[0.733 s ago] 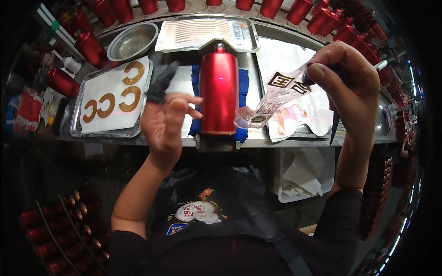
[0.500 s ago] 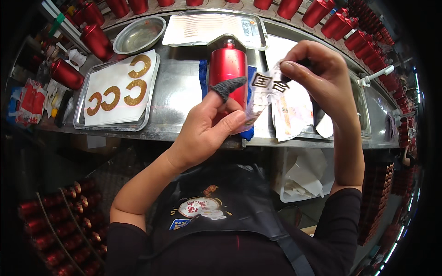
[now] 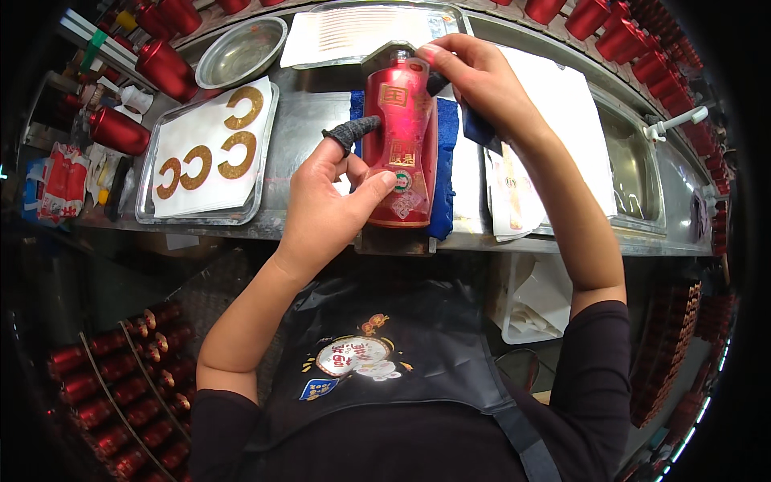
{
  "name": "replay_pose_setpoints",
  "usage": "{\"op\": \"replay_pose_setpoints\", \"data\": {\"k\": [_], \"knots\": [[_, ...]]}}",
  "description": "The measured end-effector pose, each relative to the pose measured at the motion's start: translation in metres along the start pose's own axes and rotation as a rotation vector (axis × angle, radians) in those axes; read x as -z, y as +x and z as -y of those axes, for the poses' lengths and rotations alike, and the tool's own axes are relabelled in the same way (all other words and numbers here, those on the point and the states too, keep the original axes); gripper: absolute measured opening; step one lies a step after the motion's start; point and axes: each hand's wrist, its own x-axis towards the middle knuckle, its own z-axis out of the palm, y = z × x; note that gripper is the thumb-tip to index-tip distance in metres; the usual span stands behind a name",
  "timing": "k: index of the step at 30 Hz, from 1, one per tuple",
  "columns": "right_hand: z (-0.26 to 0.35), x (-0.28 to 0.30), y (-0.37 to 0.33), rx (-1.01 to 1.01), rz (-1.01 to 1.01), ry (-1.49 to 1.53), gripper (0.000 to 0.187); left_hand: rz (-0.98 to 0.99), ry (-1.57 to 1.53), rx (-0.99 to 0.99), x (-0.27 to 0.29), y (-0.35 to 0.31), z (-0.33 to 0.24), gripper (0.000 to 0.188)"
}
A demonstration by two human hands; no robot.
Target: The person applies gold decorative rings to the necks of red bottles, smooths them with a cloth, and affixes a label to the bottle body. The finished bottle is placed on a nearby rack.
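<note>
- Table point(image 3: 309, 128) of grey metal runs across the upper part of the view, its front edge just above the person's dark apron
- Rows of red bottles point(image 3: 120, 377) fill a rack at the lower left, and more red bottles line the far rim of the table
- Flat metal tray point(image 3: 265, 153) sits left of centre on the table, lined with a white sheet that carries four gold C-shaped stickers point(image 3: 233, 136)
- Second tray point(image 3: 377, 20) at the far side holds a pale sheet with fine stripes, and a round steel bowl point(image 3: 241, 50) stands just beside it on the left
- Blue cloth point(image 3: 444, 173) lies at the centre of the table under the red bottle point(image 3: 401, 136), which lies on it with its neck pointing away from the person
- Left hand point(image 3: 325, 209) steadies the red bottle from the left; its thumb presses near the base of the red bottle, and its fingers point(image 3: 353, 132) are loosely curled beside it, the forefinger wearing a dark knitted cot
- Right hand point(image 3: 478, 80) reaches over the neck end of the red bottle, fingers pinched on a small clear film at the shoulder of the red bottle
- White sheets point(image 3: 514, 189) with small labels lie right of the blue cloth, under the right forearm
</note>
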Motion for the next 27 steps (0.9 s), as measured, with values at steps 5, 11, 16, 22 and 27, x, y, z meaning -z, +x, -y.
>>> {"op": "replay_pose_setpoints", "data": {"k": [5,11,16,22,27], "knots": [[-0.004,-0.014,-0.069,-0.133,-0.223,0.272,0.029,-0.022,-0.238,0.101,0.0,-0.003,-0.008,0.043],[0.023,-0.049,-0.152,-0.191,-0.114,0.09,0.056,0.04,-0.402,0.119,-0.002,0.011,-0.025,0.037],[0.035,-0.07,-0.133,-0.171,-0.275,0.113,0.061,0.075,-0.559,0.149,-0.006,0.019,-0.038,0.046],[0.046,-0.06,-0.14,-0.457,-0.163,0.767,0.05,0.034,-0.613,0.171,-0.002,0.014,-0.034,0.035],[0.045,-0.057,-0.146,-0.537,-0.141,0.776,0.031,0.013,-0.735,0.248,-0.006,0.016,-0.026,0.027]]}}
